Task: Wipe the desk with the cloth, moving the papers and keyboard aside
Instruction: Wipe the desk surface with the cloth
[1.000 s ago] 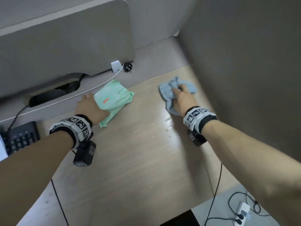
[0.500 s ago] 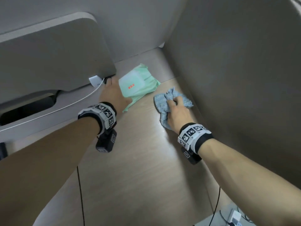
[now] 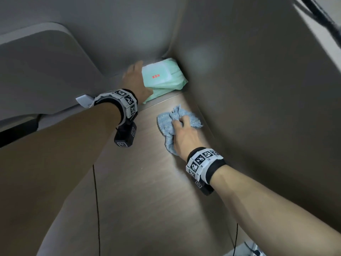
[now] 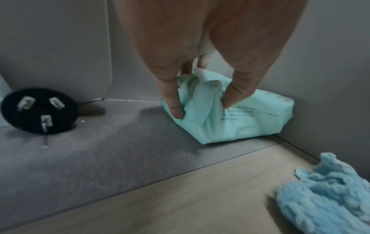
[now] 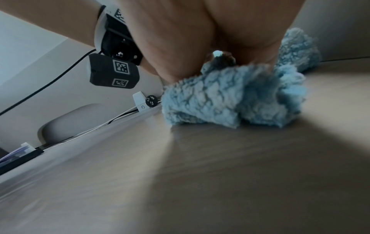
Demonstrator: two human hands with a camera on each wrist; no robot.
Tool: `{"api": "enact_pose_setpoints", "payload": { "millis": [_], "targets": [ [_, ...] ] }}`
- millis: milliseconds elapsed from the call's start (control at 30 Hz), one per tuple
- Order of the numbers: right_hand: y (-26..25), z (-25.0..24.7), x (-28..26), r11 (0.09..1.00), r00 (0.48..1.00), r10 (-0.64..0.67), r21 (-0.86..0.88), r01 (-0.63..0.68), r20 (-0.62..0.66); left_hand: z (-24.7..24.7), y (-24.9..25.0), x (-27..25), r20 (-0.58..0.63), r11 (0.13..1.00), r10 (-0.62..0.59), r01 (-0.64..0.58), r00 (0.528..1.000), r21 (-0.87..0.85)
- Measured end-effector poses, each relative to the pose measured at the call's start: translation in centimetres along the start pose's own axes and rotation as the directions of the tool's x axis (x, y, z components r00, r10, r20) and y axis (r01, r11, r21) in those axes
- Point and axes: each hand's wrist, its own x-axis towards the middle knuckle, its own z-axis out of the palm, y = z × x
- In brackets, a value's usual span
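Left hand (image 4: 200, 52) pinching mint wipes pack (image 4: 246, 117), print unreadable; right hand (image 3: 184, 133) clutching cloth (image 3: 167, 124).

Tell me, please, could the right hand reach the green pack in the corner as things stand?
Probably yes. The right hand grips the cloth on the desk just short of the pack, with bare surface between. But the left hand already pinches the pack, and the right would have to drop the cloth.

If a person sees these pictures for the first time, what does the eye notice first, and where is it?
First, the mint-green tissue pack, pushed into the desk's far corner against the partition, its near end pinched by the left hand. Next, the fluffy blue cloth bunched under the right hand on the wooden desk. A loose black three-pin plug lies left of the pack.
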Motion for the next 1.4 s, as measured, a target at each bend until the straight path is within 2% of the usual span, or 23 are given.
{"api": "enact_pose_setpoints", "payload": {
  "millis": [167,233,300,433,533,600,667,733,767,833,900,967,1100,1200,1233,1300,1333,1400],
  "targets": [
    [-0.1,0.1,0.0,0.999,1.000,0.002,0.035,-0.001,-0.018,-1.0,-1.9,-3.1,-0.020,1.000,-0.016,0.015,1.000,-0.021],
    [-0.3,0.2,-0.2,1.000,1.000,0.009,0.028,-0.008,-0.023,-1.8,-3.2,-6.1,-0.051,0.999,-0.023,0.021,0.998,-0.034],
    [-0.3,0.0,-0.3,0.999,0.999,0.027,0.017,-0.027,-0.030,-2.2,-5.3,-9.8,-0.026,0.996,-0.085,0.085,0.996,-0.017],
    [-1.8,0.0,-0.9,0.997,0.993,0.060,0.050,-0.055,-0.100,-3.2,-12.6,-16.9,0.098,0.986,-0.163,0.160,0.982,0.037],
    [-4.3,0.2,-0.7,0.986,0.983,0.160,0.058,-0.155,-0.092,-4.7,-17.7,-21.5,0.057,0.966,-0.253,0.249,0.966,0.065],
    [-7.5,1.0,-0.2,0.985,0.984,0.169,0.048,-0.167,-0.050,-5.6,-20.7,-24.5,0.024,0.945,-0.317,0.314,0.948,0.086],
    [-11.6,2.5,0.0,0.997,0.997,0.079,0.015,-0.079,0.004,-6.0,-23.1,-26.7,0.024,0.916,-0.383,0.376,0.923,0.138],
    [-16.2,5.0,-1.0,0.996,0.992,-0.088,-0.008,0.089,0.087,-6.0,-24.8,-28.3,0.039,0.889,-0.441,0.431,0.896,0.158],
    [-18.3,6.6,-2.0,0.982,0.972,-0.186,-0.016,0.190,0.146,-5.9,-25.3,-29.0,0.052,0.878,-0.466,0.454,0.883,0.149],
    [-21.6,9.4,-5.2,0.924,0.894,-0.357,-0.040,0.381,0.271,-5.5,-26.0,-30.1,0.079,0.876,-0.476,0.465,0.876,0.127],
    [-22.0,11.0,-7.2,0.862,0.828,-0.450,-0.082,0.501,0.336,-4.9,-26.2,-30.9,0.086,0.889,-0.454,0.445,0.887,0.105],
    [-20.1,10.4,-6.7,0.858,0.834,-0.441,-0.119,0.500,0.331,-4.6,-26.0,-31.5,0.098,0.899,-0.436,0.429,0.895,0.082],
    [-15.8,6.7,-1.8,0.945,0.949,-0.216,-0.195,0.263,0.231,-5.1,-26.2,-31.8,0.128,0.932,-0.358,0.345,0.925,0.115],
    [-18.0,6.0,1.0,0.970,0.987,-0.082,-0.218,0.111,0.139,-5.9,-27.6,-31.7,0.156,0.947,-0.319,0.310,0.935,0.078],
    [-19.6,6.5,1.1,0.968,0.988,-0.088,-0.221,0.115,0.127,-6.1,-27.9,-31.8,0.175,0.950,-0.313,0.308,0.933,0.058],
    [-23.3,8.2,0.2,0.946,0.973,-0.169,-0.252,0.206,0.159,-6.4,-28.6,-32.3,0.162,0.946,-0.321,0.324,0.933,0.011],
    [-25.0,9.2,-0.8,0.921,0.952,-0.237,-0.268,0.283,0.192,-6.6,-28.8,-32.6,0.123,0.940,-0.338,0.341,0.933,-0.003],
    [-27.6,11.2,-3.8,0.846,0.878,-0.376,-0.275,0.456,0.297,-6.8,-29.3,-33.5,0.046,0.924,-0.382,0.383,0.923,-0.002]
  ]
}}
